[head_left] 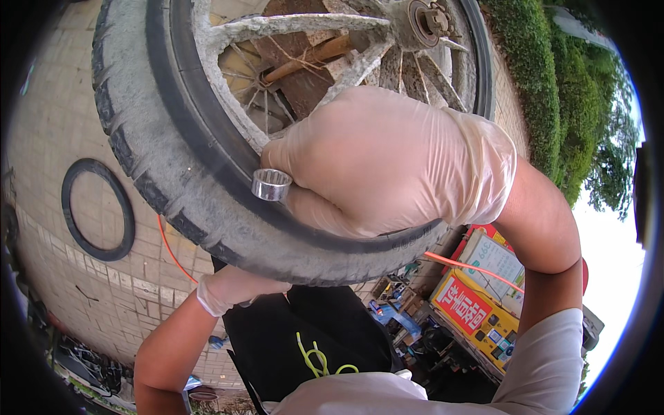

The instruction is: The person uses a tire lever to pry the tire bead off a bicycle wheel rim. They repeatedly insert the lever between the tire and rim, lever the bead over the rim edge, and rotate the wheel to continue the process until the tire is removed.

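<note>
A large treaded tyre (149, 149), caked with grey dirt, stands on edge before me. Its spoked wheel (301, 26) is also dirt-covered, with a hub (423, 24) at upper right. My right hand (380, 162), in a clear glove, is closed in a fist at the rim and inner tyre wall. From its thumb side sticks the shiny ring end of a wrench (271, 185); the handle is hidden in the fist. My left hand (241, 287), also gloved, is at the tyre's lower edge; the tyre hides its fingers.
A loose black rubber ring (71, 207) lies on the paving at left. An orange hose (173, 252) runs behind the tyre. Tools and parts (401, 311) lie at lower right beside a red and yellow box (456, 297). A hedge (529, 76) lines the right.
</note>
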